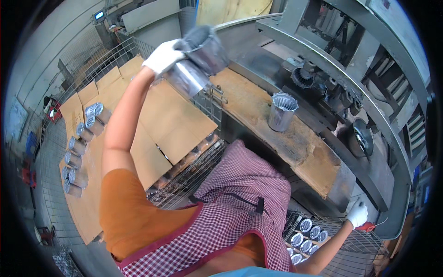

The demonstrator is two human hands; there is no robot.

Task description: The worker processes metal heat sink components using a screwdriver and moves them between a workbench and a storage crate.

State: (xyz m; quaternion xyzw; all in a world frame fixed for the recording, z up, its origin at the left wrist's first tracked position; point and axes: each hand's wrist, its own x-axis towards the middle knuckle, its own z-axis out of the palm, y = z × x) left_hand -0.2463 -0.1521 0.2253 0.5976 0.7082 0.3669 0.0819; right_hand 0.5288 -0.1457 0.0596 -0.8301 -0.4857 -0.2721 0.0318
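My left hand, in a white glove, is raised over the cardboard and closed on grey metal cylinders. One finned cylinder has its open, ribbed end tilted up; a shinier cylinder hangs below it. Both are smeared by motion. My right hand, also gloved, is low on the right at the machine's edge, beside a small red object. Its fingers are too small and partly hidden to show a grip. Another finned cylinder stands upright on the worn wooden board in front of me.
Several cylinders stand along the left of the cardboard sheet over a wire cage. The machine frame arches at right, with a dark ribbed part and a round metal bowl. More cylinders fill a lower basket.
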